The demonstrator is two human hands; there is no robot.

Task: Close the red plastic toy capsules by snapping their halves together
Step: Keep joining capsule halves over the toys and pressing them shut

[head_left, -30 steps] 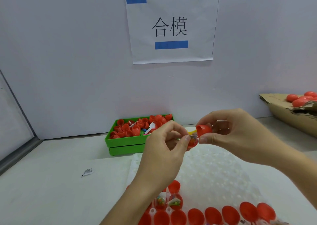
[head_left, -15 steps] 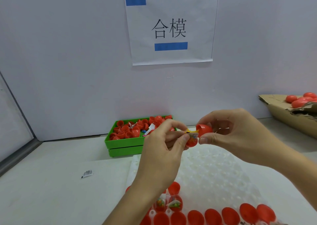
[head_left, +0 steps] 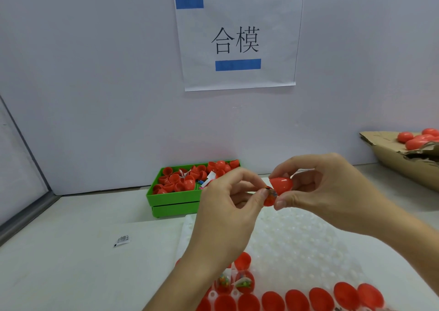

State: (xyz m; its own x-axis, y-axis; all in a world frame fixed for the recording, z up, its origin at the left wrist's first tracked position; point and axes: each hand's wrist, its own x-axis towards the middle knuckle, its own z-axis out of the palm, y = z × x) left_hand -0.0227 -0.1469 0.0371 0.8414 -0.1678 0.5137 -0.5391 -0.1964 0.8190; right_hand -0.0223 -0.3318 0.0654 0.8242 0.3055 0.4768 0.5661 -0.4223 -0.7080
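Held in mid-air above the white dimpled tray [head_left: 297, 239], between the two hands and well forward of the green bin [head_left: 173, 196] of loose halves. Right hand [head_left: 332, 192] pinching the upper red capsule half [head_left: 281, 185] between thumb and forefinger, open mouth turned down and to the left. Left hand [head_left: 228, 211] pinching the lower capsule half [head_left: 269, 200], mostly hidden behind the fingertips, with a bit of the toy filling [head_left: 273, 194] showing at the seam. Halves touching at an angle, not yet square: long axis slanting from upper right to lower left, so a push along that slant likely needed, each hand driving toward the other. Both equally near, neither free. Filling poking out at the joint probably worth tucking in first, lest it jam the rim. Whether any part of the rim has already seated, impossible to tell. More open halves [head_left: 320, 299] waiting in the tray's near row; finished capsules [head_left: 418, 139] resting on the cardboard [head_left: 389, 154] far right.
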